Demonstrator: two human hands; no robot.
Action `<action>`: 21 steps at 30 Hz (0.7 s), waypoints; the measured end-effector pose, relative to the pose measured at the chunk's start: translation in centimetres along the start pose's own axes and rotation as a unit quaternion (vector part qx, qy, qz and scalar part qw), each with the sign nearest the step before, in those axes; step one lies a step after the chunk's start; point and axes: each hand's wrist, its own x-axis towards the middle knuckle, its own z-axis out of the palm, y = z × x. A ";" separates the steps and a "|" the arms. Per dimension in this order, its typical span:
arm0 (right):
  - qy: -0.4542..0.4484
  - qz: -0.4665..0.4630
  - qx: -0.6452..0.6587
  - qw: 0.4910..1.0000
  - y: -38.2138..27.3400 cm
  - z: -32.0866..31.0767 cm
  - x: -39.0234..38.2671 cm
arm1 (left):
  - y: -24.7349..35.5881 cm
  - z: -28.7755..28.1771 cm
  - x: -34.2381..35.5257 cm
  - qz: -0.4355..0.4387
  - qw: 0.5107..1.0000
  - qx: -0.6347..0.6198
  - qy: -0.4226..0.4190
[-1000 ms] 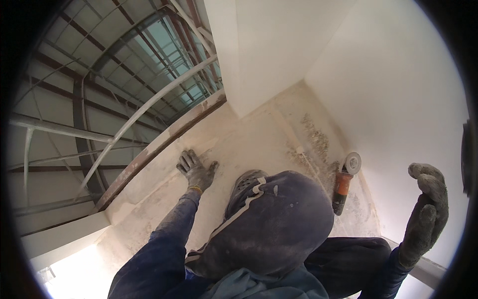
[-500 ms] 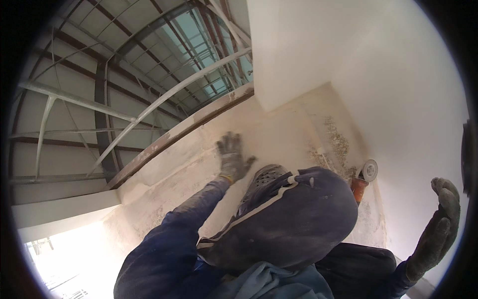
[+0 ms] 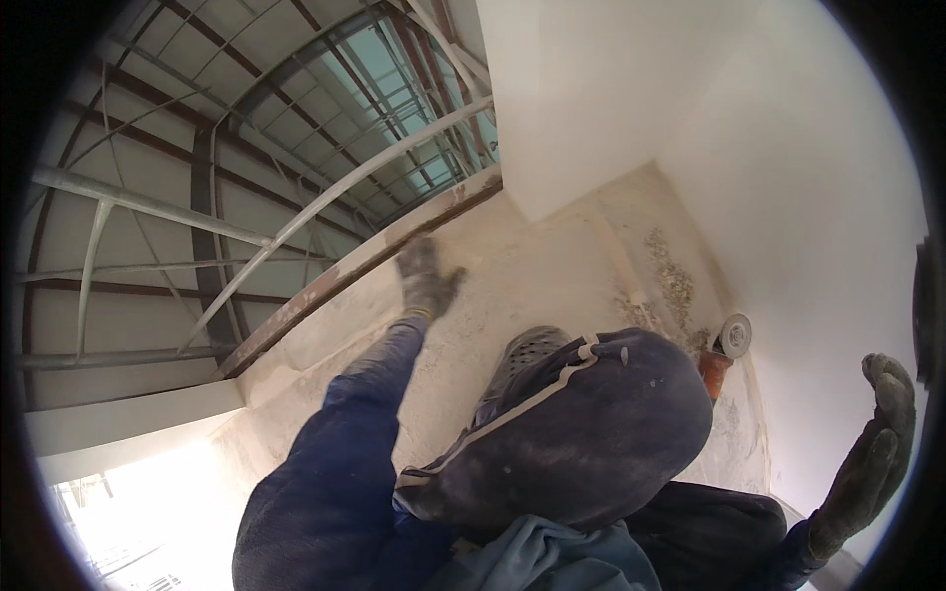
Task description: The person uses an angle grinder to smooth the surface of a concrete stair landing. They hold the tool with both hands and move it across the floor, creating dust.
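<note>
My left hand (image 3: 426, 280), in a dusty grey glove, reaches out over the pale, dust-covered floor (image 3: 493, 286) close to its far-left edge. Its fingers are stretched and a little blurred, with nothing in them. Against the white wall (image 3: 808, 246) on the right I hold up my right hand (image 3: 872, 453), also gloved, fingers extended and palm turned inward; nothing is in it. An angle grinder (image 3: 724, 355) with an orange body and a round pale disc lies beyond my bent knee, partly hidden by it.
A brown metal beam (image 3: 325, 294) runs along the floor's left edge. Beyond it stand white pipe railings (image 3: 335, 187) and a steel-framed hall. Loose crumbs of debris (image 3: 670, 276) lie near the wall corner. My shoe (image 3: 527, 355) rests on the floor.
My left hand has moved farther out and to the left, toward the beam. The right hand stays raised by the wall, almost unmoved.
</note>
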 end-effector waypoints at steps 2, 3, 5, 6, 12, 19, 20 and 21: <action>-0.004 0.015 0.024 1.000 0.1 -0.3 -0.2 | -2.8 -1.7 0.5 -0.206 0.977 0.048 -0.027; -0.010 0.014 0.021 1.000 0.2 -0.6 -0.3 | -3.7 -2.2 0.1 -0.307 0.950 0.023 0.042; -0.018 -0.001 -0.012 1.000 0.7 -0.7 -0.1 | -3.7 -2.5 -0.9 -0.226 0.972 0.058 0.036; -0.016 -0.017 -0.044 0.999 1.1 -0.7 0.2 | -3.4 -2.7 -1.5 -0.181 0.977 0.094 0.064; -0.030 -0.037 -0.057 0.997 1.8 0.0 1.3 | 8.6 0.4 -3.0 0.104 0.994 0.019 -0.012; -0.039 -0.029 -0.066 0.997 1.6 0.0 1.6 | 14.1 0.3 -1.3 0.168 0.986 0.001 0.000; -0.041 -0.028 -0.076 0.996 1.8 -0.1 1.6 | 13.4 0.2 -0.9 0.171 0.985 0.020 -0.019; -0.043 -0.029 -0.086 0.995 2.1 -0.3 1.6 | 12.6 0.3 -0.5 0.179 0.984 0.003 0.005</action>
